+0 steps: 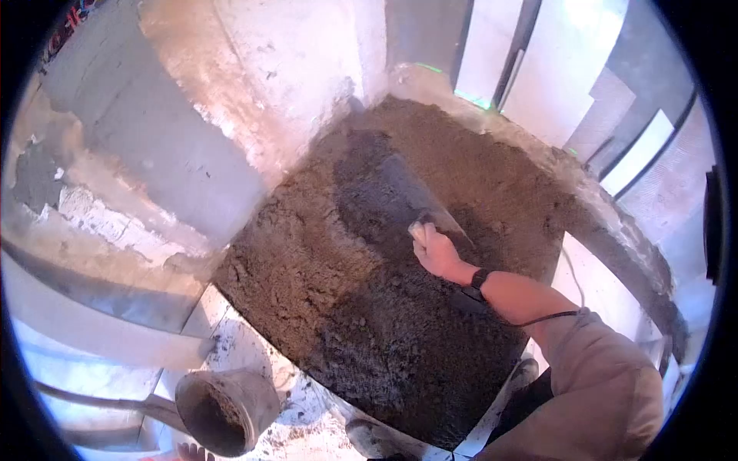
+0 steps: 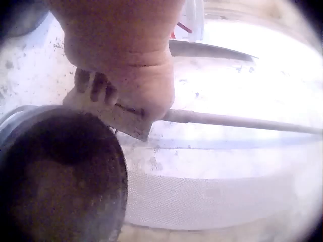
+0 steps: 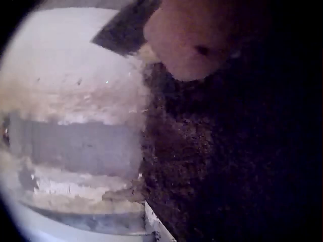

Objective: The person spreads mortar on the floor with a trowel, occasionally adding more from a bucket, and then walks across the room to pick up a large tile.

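Note:
My right hand (image 1: 438, 252) grips the handle of a plastering trowel (image 1: 424, 196), whose long flat blade lies along the dark, damp mortar bed (image 1: 300, 284). In the right wrist view the trowel's blade (image 3: 126, 29) reaches out past the curled hand. Low in the head view, only the fingertips of my left hand (image 1: 192, 453) show, beside a mortar-stained bucket (image 1: 257, 399). The left wrist view has that hand with loosely bent fingers (image 2: 96, 88) above the bucket's rim, overlapping a long-handled flat tool (image 2: 133, 126); nothing shows in its grasp.
Patchy plastered walls (image 1: 154, 131) meet the mortar at the back and left. White boards (image 1: 569, 46) lean at the upper right. A white panel (image 1: 596, 284) lies by the right arm, with a dark cable. The long tool handle (image 1: 100, 398) extends left from behind the bucket.

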Action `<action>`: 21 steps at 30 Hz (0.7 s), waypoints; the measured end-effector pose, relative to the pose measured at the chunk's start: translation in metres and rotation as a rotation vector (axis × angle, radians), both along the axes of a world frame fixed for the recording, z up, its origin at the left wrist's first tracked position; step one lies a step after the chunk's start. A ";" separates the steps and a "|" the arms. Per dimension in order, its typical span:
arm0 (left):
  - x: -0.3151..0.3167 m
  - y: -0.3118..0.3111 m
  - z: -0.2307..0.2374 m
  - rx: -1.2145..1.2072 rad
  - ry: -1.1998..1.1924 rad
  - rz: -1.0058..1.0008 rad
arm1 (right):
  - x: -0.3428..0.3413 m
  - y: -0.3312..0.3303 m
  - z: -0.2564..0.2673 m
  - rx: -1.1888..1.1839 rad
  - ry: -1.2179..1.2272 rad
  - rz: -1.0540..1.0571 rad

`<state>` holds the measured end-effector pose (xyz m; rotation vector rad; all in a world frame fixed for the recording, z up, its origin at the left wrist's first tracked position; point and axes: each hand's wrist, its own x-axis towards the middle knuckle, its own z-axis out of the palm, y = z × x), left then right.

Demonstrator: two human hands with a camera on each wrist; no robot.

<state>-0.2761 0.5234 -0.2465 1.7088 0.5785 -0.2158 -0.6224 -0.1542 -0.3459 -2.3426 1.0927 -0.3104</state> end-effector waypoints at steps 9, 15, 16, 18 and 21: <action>-0.077 -0.028 0.012 0.248 -0.379 0.373 | 0.034 0.022 0.011 0.140 0.052 0.177; -0.131 -0.107 0.027 0.176 -0.533 0.329 | 0.062 0.195 0.052 0.771 0.120 0.691; -0.137 -0.116 0.028 0.201 -0.556 0.309 | 0.058 0.217 0.044 0.753 0.050 0.947; -0.144 -0.119 0.024 0.113 -0.544 0.279 | 0.039 0.269 -0.016 0.661 0.025 1.119; -0.146 -0.114 0.010 0.167 -0.490 0.230 | 0.051 0.263 -0.012 0.669 0.082 0.885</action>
